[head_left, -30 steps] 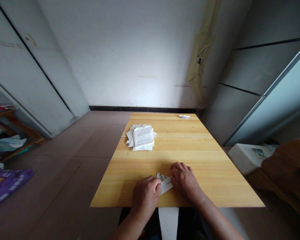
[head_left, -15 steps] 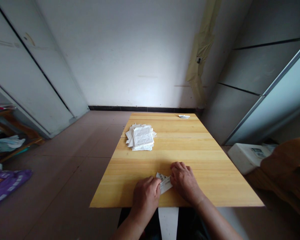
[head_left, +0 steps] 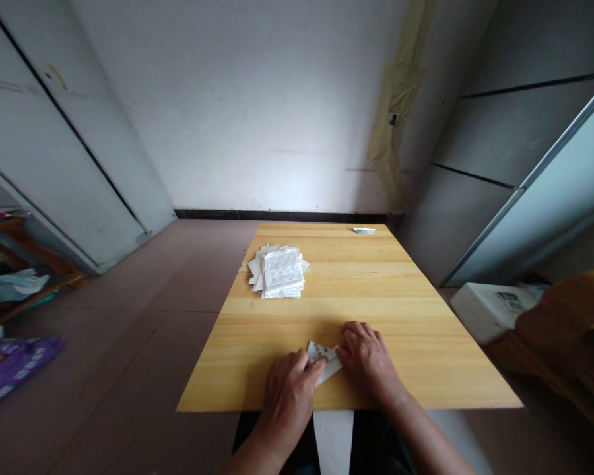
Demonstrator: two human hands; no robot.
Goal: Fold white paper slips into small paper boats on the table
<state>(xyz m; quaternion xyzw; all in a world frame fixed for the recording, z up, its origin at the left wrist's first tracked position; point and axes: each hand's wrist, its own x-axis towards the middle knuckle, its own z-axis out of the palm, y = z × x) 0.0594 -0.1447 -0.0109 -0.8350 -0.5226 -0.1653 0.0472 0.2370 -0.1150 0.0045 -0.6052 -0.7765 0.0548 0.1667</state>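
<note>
A small folded piece of printed paper [head_left: 323, 360] lies near the front edge of the wooden table [head_left: 400, 330]. My left hand [head_left: 288, 394] presses on its left side with the fingers laid over it. On the paper's right end rest the fingertips of my right hand [head_left: 367, 361], which pinch it. Most of the paper is hidden under both hands. A stack of printed sheets [head_left: 278, 271] sits further back on the left of the table, out of reach of either hand.
A small white paper scrap [head_left: 365, 230] lies at the table's far edge. A white box [head_left: 490, 309] and a wooden chair [head_left: 569, 330] stand to the right. Low shelves with clutter [head_left: 14, 284] and a purple bag [head_left: 14, 363] are on the left floor.
My left hand's fingers have stretched forward over the paper, and the paper's top corner has lifted slightly. My right hand has barely moved.
</note>
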